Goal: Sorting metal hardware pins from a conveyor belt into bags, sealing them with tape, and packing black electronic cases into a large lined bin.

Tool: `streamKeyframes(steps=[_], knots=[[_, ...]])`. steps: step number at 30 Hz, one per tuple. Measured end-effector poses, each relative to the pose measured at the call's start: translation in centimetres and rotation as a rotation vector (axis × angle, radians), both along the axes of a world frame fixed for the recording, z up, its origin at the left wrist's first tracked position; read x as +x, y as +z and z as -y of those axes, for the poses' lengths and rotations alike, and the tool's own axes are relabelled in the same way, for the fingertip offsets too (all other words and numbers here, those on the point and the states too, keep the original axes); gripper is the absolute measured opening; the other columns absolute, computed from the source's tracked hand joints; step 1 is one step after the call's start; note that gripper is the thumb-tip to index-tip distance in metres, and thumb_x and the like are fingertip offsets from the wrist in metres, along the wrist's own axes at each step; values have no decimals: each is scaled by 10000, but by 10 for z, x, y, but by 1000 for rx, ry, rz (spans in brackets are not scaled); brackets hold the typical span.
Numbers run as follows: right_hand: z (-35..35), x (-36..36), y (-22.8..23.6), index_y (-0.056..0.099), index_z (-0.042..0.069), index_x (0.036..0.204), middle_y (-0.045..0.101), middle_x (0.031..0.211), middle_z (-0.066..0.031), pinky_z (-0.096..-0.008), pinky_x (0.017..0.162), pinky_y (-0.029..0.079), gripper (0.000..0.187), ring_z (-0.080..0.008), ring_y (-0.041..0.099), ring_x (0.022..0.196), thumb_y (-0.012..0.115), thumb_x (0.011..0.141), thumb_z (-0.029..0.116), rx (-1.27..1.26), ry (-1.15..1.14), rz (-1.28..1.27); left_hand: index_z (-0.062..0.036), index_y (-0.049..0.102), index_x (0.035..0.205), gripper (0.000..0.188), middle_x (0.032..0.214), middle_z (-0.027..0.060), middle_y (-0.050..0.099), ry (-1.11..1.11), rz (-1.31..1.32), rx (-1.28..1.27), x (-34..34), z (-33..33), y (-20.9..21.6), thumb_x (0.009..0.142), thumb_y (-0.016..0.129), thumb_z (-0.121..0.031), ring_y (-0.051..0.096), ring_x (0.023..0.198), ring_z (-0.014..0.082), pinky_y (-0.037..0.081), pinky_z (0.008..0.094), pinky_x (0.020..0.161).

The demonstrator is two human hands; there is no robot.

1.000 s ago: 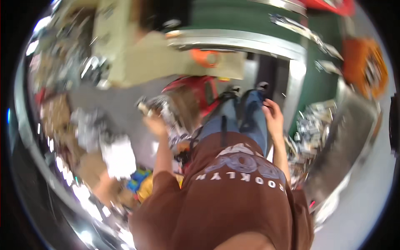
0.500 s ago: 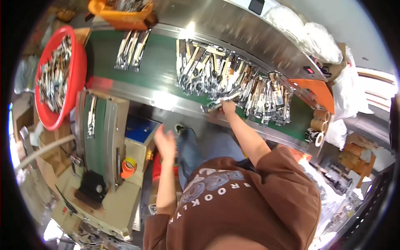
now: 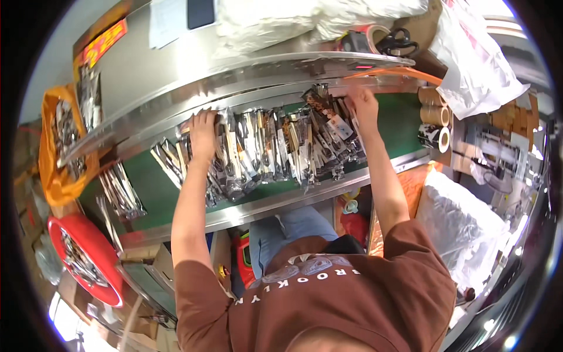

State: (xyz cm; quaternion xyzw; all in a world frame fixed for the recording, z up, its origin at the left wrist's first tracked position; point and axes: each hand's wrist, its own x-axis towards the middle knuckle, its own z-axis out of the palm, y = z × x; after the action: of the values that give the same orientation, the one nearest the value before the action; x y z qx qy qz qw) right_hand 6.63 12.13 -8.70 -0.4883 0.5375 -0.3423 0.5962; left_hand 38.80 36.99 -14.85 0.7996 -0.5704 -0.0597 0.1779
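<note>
A long row of clear-wrapped cutlery packets (image 3: 267,144) lies on the green conveyor belt (image 3: 158,196), with pale sticks and black spoons inside. My left hand (image 3: 203,132) rests on the far ends of packets left of the row's middle, its fingers bent over them and slightly apart. At the right end of the row is my right hand (image 3: 365,108), beside a tilted packet (image 3: 331,120) with a brown print. Its fingers are blurred, so whether they grip a packet is unclear.
Several more packets (image 3: 122,190) lie farther left on the belt. An orange basket (image 3: 50,152) and a red tub (image 3: 114,267) hold packets at the left. Tape rolls (image 3: 434,115) stand at the belt's right end. Scissors (image 3: 397,42) lie on the metal ledge beyond.
My view has turned to the right. My left hand has come up from beside the belt onto the packets. My right hand has gone from the row's near edge to its far right end.
</note>
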Motion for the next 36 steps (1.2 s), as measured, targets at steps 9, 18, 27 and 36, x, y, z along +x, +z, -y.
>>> streamKeyframes(steps=[9, 18, 27, 36], knots=[[20, 49, 6, 588, 17, 944, 628, 851, -75, -286, 658, 474, 132, -176, 600, 740, 598, 819, 61, -74, 13, 380, -4, 483, 1026, 228, 952, 130, 559, 263, -745, -825, -95, -9, 125, 870, 458, -169, 545, 907, 244, 430, 415, 850], [29, 37, 8, 594, 37, 1004, 637, 918, -77, -315, 731, 472, 196, -200, 608, 820, 590, 838, 141, 201, 100, 427, 62, 435, 1143, 404, 827, 60, 500, 913, -662, -352, 10, -91, 49, 906, 517, -254, 443, 740, 134, 387, 257, 691], [78, -192, -130, 260, -61, 1329, 325, 1336, -276, -393, 1018, 291, 1096, -375, 327, 1246, 700, 582, 609, 11, 196, -955, 89, 339, 1248, 1061, 1233, 302, 389, 884, -463, 261, 8, -89, -49, 614, 595, -723, 347, 1181, 430, 230, 469, 1019], [-118, -1, -80, 238, 8, 1354, 374, 1316, -213, -390, 1019, 267, 1036, -319, 348, 1236, 739, 604, 516, 33, 534, -699, 87, 125, 1338, 1219, 1336, 284, 247, 607, -780, 399, -157, 13, 8, 544, 729, -612, 222, 1233, 450, 211, 458, 1037]])
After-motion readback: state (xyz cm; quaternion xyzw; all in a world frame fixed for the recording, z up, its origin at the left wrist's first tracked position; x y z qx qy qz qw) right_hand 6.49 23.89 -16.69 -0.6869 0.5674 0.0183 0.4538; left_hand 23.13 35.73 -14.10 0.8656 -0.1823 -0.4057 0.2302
